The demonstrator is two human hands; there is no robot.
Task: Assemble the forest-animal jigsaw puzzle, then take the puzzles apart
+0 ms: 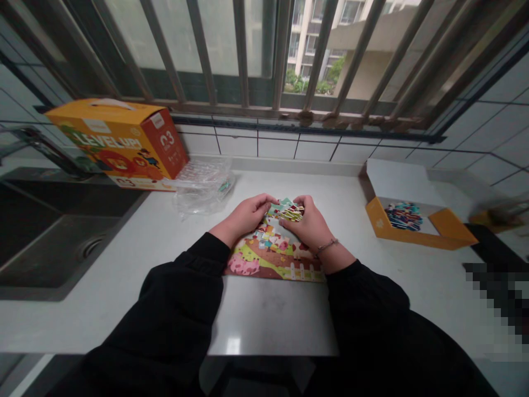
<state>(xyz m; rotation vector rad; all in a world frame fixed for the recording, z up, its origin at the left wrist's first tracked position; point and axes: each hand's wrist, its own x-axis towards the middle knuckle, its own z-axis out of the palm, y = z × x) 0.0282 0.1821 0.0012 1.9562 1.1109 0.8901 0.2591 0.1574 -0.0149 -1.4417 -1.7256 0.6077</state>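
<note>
A colourful jigsaw puzzle point(273, 256) lies flat on the white counter point(268, 314) in front of me. My left hand point(247, 216) rests at its far left edge, fingers curled and pinching a piece at the puzzle's top. My right hand point(308, 223), with a bracelet on the wrist, is closed around a small stack of loose puzzle pieces point(290, 212) just above the puzzle. Both hands meet at the far edge of the puzzle.
An orange puzzle box point(119, 140) stands at the back left beside crumpled clear plastic wrap point(204, 184). A dark sink point(49, 237) lies at the left. An open orange tray point(417, 220) with several pieces sits at the right. A barred window runs behind.
</note>
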